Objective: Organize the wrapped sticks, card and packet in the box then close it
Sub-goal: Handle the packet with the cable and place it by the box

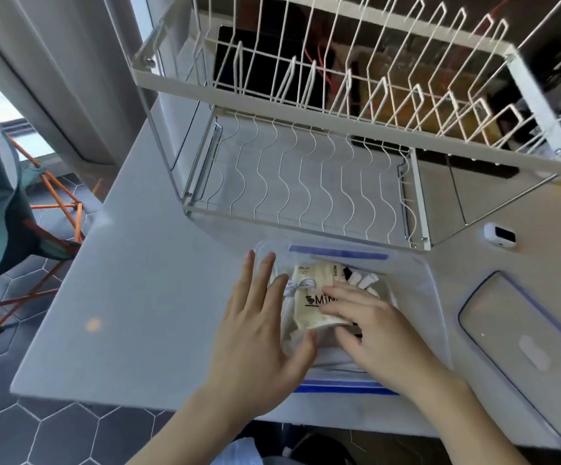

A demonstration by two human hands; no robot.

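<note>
The right hand (378, 333) covers the lower right part of the cream packet (312, 302), so its black lettering breaks off after a few letters. The small print along the packet's top edge is too blurred to read. Under the packet, the wrapped sticks (364, 281) show only their white and black ends; how many there are cannot be told. The card cannot be made out. The left hand (259, 333) hides the near left corner of the box (416, 297). At lower right of the frame the clear lid (520, 333) runs off the edge. Both forearms are cut off at the bottom edge.
</note>
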